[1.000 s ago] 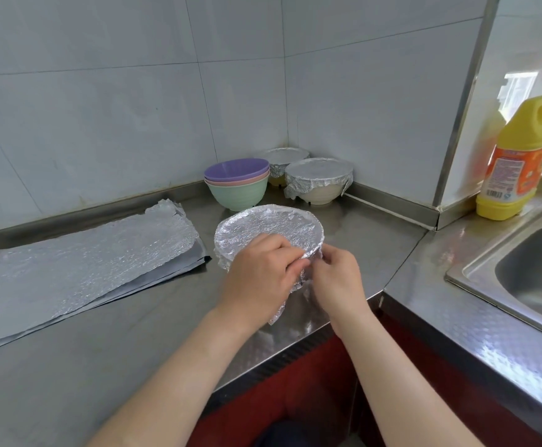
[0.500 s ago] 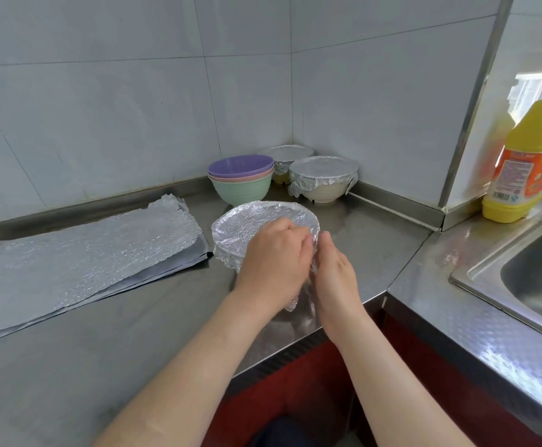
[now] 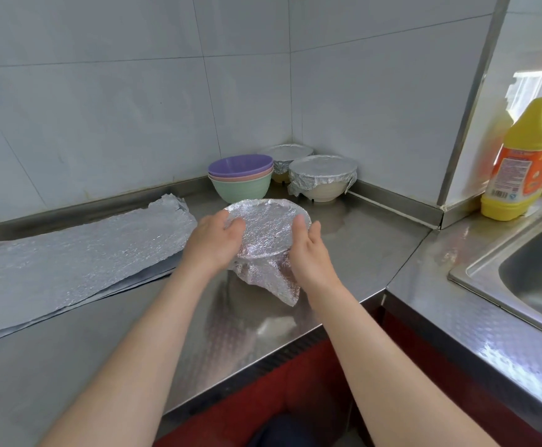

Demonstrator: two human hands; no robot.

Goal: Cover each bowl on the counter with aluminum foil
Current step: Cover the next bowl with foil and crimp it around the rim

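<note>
The left hand and right hand clasp the foil-covered bowl between them. Taking the bowl as the centre of a dial, the left sits at 9 o'clock and the right at 3 o'clock. Each hand has its thumb laid on the foil top and its fingers curled round the rim, pinning the sheet against the bowl's side. The step in hand looks like crimping the foil down around this bowl. The top is drawn flat, but at 6 o'clock a loose foil flap hangs crumpled toward the person and is not yet tucked in. The next move probably calls for working the hands round the rim to that near edge and pressing the flap snug against the wall, gently enough not to tear the thin sheet or tip the bowl. The bowl stands on the steel counter near its front edge. At about 11 o'clock and farther back stands a stack of uncovered bowls, purple on pink on green, which I judge remain to be done. At 1 o'clock, in the corner, two covered bowls stand finished. The spare foil sheets lie flat out at 9 o'clock, near the left hand.
</note>
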